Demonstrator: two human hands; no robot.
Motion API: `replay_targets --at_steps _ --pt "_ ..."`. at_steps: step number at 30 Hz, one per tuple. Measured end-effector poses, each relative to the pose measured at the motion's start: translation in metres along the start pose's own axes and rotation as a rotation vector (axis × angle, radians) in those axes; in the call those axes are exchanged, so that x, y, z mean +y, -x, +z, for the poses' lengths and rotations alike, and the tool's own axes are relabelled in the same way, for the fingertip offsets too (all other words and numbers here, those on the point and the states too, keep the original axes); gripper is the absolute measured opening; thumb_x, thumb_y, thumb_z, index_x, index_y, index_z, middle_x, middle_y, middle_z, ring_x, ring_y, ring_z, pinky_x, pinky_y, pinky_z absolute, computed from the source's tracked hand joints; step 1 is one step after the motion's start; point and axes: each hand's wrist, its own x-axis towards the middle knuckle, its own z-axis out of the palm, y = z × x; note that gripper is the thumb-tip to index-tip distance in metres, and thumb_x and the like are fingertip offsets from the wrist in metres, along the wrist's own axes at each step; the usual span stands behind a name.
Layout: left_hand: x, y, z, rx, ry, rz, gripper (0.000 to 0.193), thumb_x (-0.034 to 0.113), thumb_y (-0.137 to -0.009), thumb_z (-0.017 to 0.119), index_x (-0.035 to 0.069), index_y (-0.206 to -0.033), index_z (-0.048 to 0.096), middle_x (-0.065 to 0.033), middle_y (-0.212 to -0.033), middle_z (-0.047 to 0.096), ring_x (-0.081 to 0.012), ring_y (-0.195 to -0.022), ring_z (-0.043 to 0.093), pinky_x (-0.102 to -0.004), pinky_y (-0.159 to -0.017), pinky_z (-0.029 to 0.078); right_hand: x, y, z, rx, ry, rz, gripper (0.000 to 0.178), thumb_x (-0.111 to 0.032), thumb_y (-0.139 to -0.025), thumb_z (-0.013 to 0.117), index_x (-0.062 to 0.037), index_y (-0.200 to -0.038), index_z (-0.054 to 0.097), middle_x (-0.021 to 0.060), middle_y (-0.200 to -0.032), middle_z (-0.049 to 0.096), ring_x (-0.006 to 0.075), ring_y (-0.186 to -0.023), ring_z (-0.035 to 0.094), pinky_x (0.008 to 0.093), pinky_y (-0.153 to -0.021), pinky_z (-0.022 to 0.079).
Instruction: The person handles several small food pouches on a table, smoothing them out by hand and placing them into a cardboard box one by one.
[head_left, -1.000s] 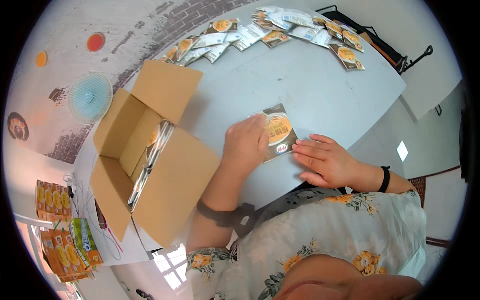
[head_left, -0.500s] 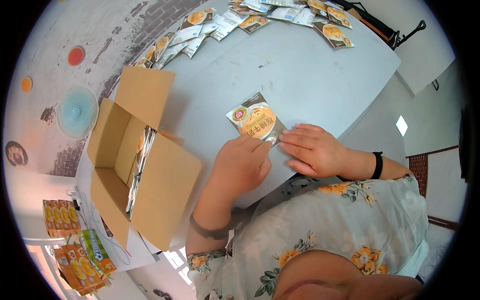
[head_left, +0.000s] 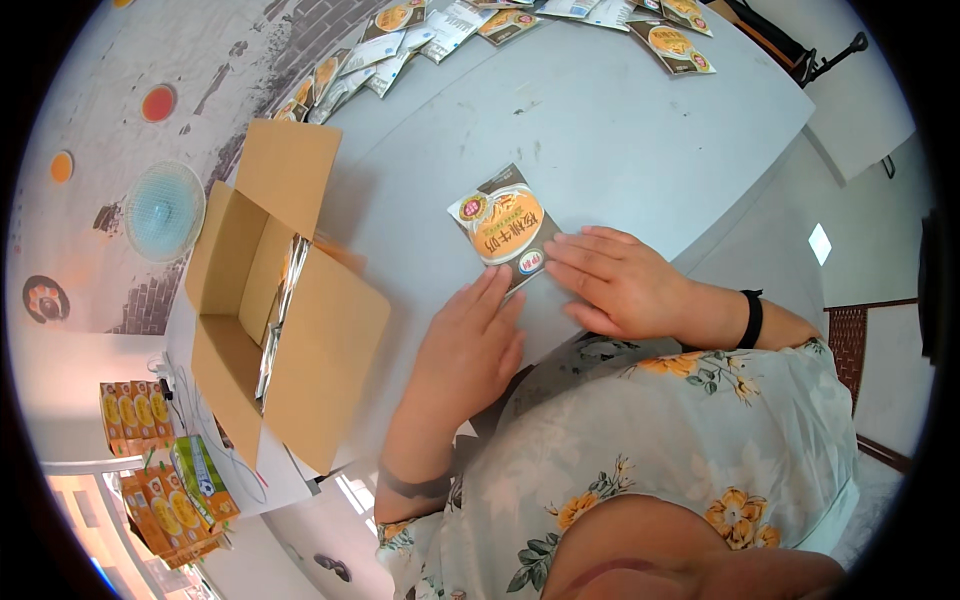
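Observation:
A single brown and orange sachet (head_left: 506,225) lies flat on the pale table in front of me, its printed face up. The fingertips of my left hand (head_left: 468,345) rest on its near corner, fingers stretched out. My right hand (head_left: 618,283) lies flat with its fingers extended, tips touching the sachet's right edge. Neither hand grips anything. Left of my hands stands an open cardboard box (head_left: 335,345) with its flaps spread. Inside it, a row of silvery sachets (head_left: 284,310) stands on edge along one wall.
More loose sachets (head_left: 455,30) are strewn along the table's far edge, some face up, some with white backs showing. At the lower left are orange cartons (head_left: 165,510), a green carton (head_left: 203,478) and cables. A black stand (head_left: 835,55) is beyond the table at the far right.
My left hand has gone from curled fingers over the sachet's near end to outstretched fingers, uncovering more of its print. My right hand stays at the sachet's edge. The whole view has shifted slightly.

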Motion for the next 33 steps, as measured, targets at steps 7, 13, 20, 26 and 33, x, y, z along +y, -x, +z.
replay_targets --at_steps 7,13,20,26,33 --pt "0.010 0.010 0.029 0.000 -0.035 -0.081 0.051 0.022 -0.089 0.078 -0.002 -0.132 0.064 -0.0243 -0.148 0.057 -0.0400 -0.139 0.055 -0.0528 -0.115 0.045 -0.002 0.006 0.005 -0.062 0.035 -0.003 0.050 -0.032 -0.092 0.073 0.0026 -0.127 0.069 0.0201 -0.143 0.062 0.0317 -0.136 0.058 0.0489 -0.118 0.042" --pt "0.016 0.016 0.041 0.013 -0.056 -0.109 0.063 0.036 -0.091 0.079 -0.003 -0.137 0.062 -0.0255 -0.152 0.054 -0.0397 -0.142 0.052 -0.0542 -0.117 0.040 -0.003 0.008 0.007 -0.121 0.061 0.005 0.052 -0.038 -0.094 0.070 0.0028 -0.127 0.070 0.0210 -0.145 0.062 0.0318 -0.138 0.056 0.0490 -0.121 0.038" --pt "0.021 0.014 0.045 0.013 -0.075 -0.137 0.067 0.040 -0.090 0.080 -0.003 -0.138 0.061 -0.0257 -0.151 0.055 -0.0395 -0.142 0.052 -0.0547 -0.116 0.040 -0.005 0.010 0.006 -0.187 0.080 0.013 0.059 -0.044 -0.098 0.065 0.0026 -0.134 0.066 0.0212 -0.148 0.059 0.0305 -0.143 0.053 0.0491 -0.123 0.035" --pt "0.023 0.013 0.042 0.024 -0.109 -0.142 0.067 0.041 -0.089 0.081 -0.001 -0.138 0.062 -0.0247 -0.149 0.058 -0.0379 -0.141 0.054 -0.0548 -0.115 0.041 -0.006 0.010 0.003 -0.190 0.063 0.041 0.059 -0.045 -0.099 0.064 0.0020 -0.135 0.065 0.0202 -0.149 0.059 0.0290 -0.144 0.052 0.0502 -0.124 0.032" --pt "0.026 0.021 0.040 0.058 -0.105 -0.161 0.062 0.039 -0.089 0.080 0.000 -0.135 0.064 -0.0219 -0.144 0.062 -0.0359 -0.138 0.058 -0.0529 -0.115 0.043 -0.010 0.016 -0.003 -0.194 0.078 0.092 0.057 -0.043 -0.098 0.065 0.0028 -0.131 0.068 0.0199 -0.146 0.061 0.0295 -0.142 0.054 0.0496 -0.124 0.033"
